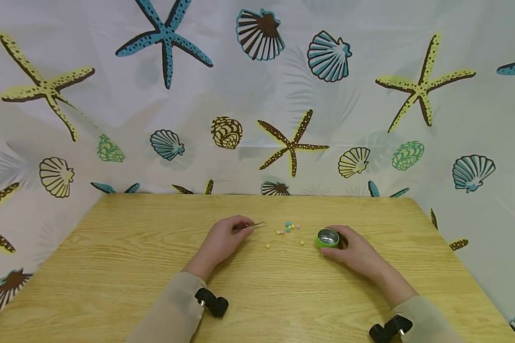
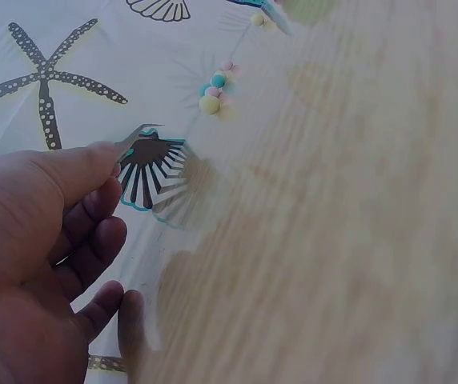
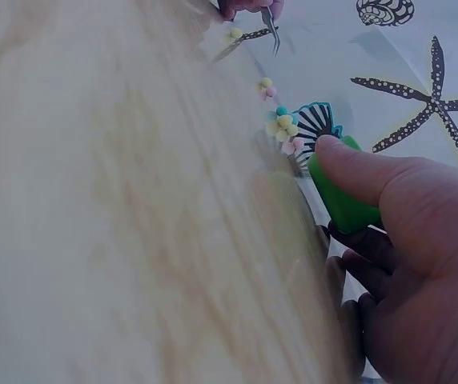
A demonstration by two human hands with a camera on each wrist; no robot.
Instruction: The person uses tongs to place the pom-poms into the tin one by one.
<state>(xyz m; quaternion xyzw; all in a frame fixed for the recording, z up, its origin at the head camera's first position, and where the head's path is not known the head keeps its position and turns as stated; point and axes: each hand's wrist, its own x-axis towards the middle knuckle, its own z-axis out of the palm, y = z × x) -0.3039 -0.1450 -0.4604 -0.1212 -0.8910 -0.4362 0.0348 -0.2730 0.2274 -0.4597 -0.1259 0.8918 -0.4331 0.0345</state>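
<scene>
My left hand (image 1: 224,240) pinches a pair of tweezers (image 1: 257,225) between thumb and fingers, the bent tips pointing right. In the left wrist view the tweezers (image 2: 142,132) poke out past the thumb. My right hand (image 1: 358,250) grips a small round green tin (image 1: 320,244), its silvery inside facing up. From the right wrist view, the thumb lies along the green side (image 3: 347,192) of the tin. Between the hands, several small yellow, pink and blue beads (image 1: 288,224) lie on the table. One yellow bead (image 1: 268,246) sits nearest the left hand, another yellow bead (image 1: 302,243) close to the tin.
The wood-grain table (image 1: 262,295) reaches back to a pale cloth (image 1: 197,162) printed with starfish and shells, which hangs behind and at both sides. A black camera mount (image 1: 212,302) is strapped to the left sleeve, and a similar black mount (image 1: 390,328) to the right.
</scene>
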